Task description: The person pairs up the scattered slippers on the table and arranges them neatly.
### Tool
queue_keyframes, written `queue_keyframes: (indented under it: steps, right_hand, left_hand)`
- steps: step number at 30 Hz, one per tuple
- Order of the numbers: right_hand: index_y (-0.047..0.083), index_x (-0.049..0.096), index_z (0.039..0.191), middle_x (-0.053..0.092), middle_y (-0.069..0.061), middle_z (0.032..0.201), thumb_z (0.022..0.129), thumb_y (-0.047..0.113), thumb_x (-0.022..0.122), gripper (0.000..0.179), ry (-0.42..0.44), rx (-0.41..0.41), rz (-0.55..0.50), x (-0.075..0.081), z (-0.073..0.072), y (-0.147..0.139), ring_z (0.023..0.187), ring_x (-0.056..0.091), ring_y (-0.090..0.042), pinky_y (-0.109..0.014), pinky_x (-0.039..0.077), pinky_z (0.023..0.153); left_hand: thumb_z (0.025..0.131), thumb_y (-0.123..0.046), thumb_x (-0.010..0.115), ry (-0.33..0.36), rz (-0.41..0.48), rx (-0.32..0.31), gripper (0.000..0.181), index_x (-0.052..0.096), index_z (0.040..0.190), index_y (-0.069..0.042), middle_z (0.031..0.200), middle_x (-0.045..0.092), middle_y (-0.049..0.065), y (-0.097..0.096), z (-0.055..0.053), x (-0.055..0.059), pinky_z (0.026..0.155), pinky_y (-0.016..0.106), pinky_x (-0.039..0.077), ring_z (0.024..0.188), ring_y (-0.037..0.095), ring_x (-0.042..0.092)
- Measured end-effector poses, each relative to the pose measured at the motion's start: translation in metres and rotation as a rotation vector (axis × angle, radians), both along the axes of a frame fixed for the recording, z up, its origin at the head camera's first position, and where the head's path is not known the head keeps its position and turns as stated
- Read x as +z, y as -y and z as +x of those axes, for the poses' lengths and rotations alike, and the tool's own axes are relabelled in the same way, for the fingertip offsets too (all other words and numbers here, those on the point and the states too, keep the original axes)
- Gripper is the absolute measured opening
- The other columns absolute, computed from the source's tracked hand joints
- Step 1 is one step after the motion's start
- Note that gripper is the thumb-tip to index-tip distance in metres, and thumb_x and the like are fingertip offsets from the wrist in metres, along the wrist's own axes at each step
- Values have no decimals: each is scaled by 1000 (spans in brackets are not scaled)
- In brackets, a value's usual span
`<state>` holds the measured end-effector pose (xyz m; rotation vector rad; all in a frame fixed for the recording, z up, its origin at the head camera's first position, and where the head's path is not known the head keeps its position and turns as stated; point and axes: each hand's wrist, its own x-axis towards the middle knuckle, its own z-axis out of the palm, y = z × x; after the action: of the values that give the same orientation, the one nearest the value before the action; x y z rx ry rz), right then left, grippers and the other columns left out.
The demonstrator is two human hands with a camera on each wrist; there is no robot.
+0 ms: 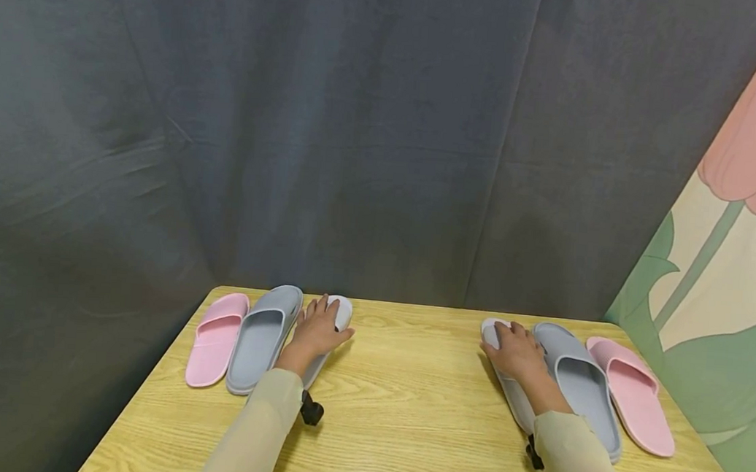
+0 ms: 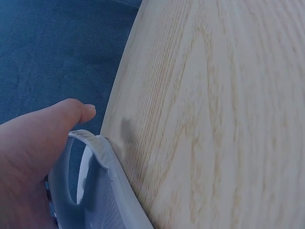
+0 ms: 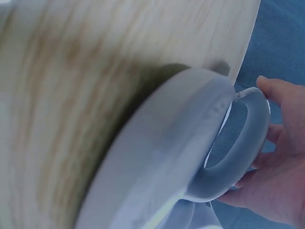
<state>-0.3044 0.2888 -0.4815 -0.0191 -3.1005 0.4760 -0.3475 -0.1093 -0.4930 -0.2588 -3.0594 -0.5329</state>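
My left hand (image 1: 319,330) rests on the upper of a pale grey slipper (image 1: 344,310), fingers spread toward its toe. In the left wrist view, the thumb (image 2: 74,110) stretches out beside the slipper's strap (image 2: 88,136). On the table's other side, my right hand (image 1: 518,352) lies over the matching pale grey slipper (image 1: 517,404), its fingers pointing forward. The right wrist view has the thumb tip (image 3: 266,85) at the strap's edge (image 3: 252,119), with the other fingers partly hidden behind the strap. Both slippers sit on the wooden table (image 1: 400,384).
Outside the left slipper stand a larger grey slipper (image 1: 257,344) and a pink one (image 1: 213,352). Their likes, a grey slipper (image 1: 587,393) and a pink slipper (image 1: 639,404), stand at the right. A dark curtain (image 1: 385,134) hangs behind the table; a flower-patterned wall (image 1: 736,290) is at right.
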Motion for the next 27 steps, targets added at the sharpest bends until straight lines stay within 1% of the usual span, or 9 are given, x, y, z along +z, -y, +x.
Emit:
queue_keyframes:
  steps: [7,11,16,23,27]
  right_hand:
    - [7,31,144,20,-33,144,91,45,52,69,11,-17,4,0,1,-1,127,20,-56,-71,20,95]
    - [9,29,146,19,-32,145,91,47,51,70,26,-25,6,-1,1,-2,127,20,-56,-71,22,94]
    - [11,29,146,19,-32,145,90,49,51,71,37,-27,5,-1,1,-3,127,19,-58,-72,22,92]
    - [11,29,146,19,-32,144,90,48,53,72,42,-16,28,-1,2,-2,123,23,-62,-72,24,90]
    - [12,30,146,20,-32,144,90,47,53,70,34,-20,37,0,2,-2,122,24,-62,-72,25,91]
  left_hand:
    - [84,-56,56,2,-6,4,79,28,148,-18,154,17,13,-1,-2,-2,106,62,16,140,38,15]
    - [85,-53,56,-6,-23,10,75,30,147,-20,153,19,14,0,-3,-4,104,64,18,138,41,18]
    - [86,-50,56,-3,-19,21,71,31,146,-23,152,22,13,1,-4,-6,103,65,19,137,43,21]
    - [85,-51,55,39,-29,44,72,28,147,-27,153,20,11,1,-6,-7,102,66,20,138,41,18]
    - [86,-51,53,68,-28,49,71,27,148,-29,155,18,9,0,-6,-5,101,67,19,139,40,16]
